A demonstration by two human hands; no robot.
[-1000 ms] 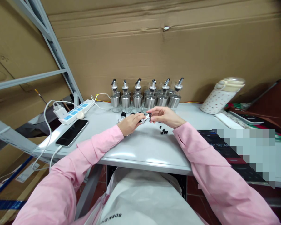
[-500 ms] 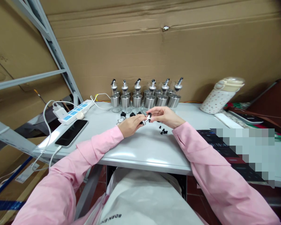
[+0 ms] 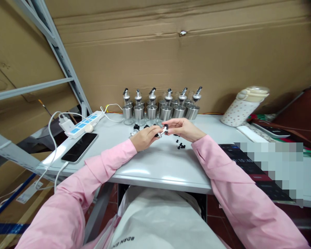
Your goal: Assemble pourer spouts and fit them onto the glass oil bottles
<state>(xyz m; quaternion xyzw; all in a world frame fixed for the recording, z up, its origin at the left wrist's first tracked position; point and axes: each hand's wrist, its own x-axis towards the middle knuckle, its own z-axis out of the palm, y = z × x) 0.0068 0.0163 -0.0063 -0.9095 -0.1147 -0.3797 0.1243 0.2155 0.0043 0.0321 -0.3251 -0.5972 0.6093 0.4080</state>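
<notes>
My left hand [image 3: 145, 137] is closed around a silver-and-black pour spout [image 3: 163, 132], its tip pointing right. The fingers of my right hand [image 3: 182, 128] pinch the black part at the spout's tip. Between them the spout is held just above the table, and its base is mostly hidden by my left fingers. Several small black caps [image 3: 180, 145] lie loose on the table below my right hand. More black-and-silver spout parts [image 3: 136, 127] rest behind my left hand, partly covered by it.
Glass-and-steel bottles [image 3: 151, 112] with spouts stand in rows at the back. Left are a power strip [image 3: 83, 124], white cables and a phone [image 3: 79, 148]. On the right stand a dotted white flask [image 3: 238, 108] and a dark screen [image 3: 246, 166]. Cardboard [image 3: 155, 58] walls the back.
Both hands stay in nearly the same place on the spout. My right fingers shift very slightly at its tip; the bottles and loose caps have not moved.
</notes>
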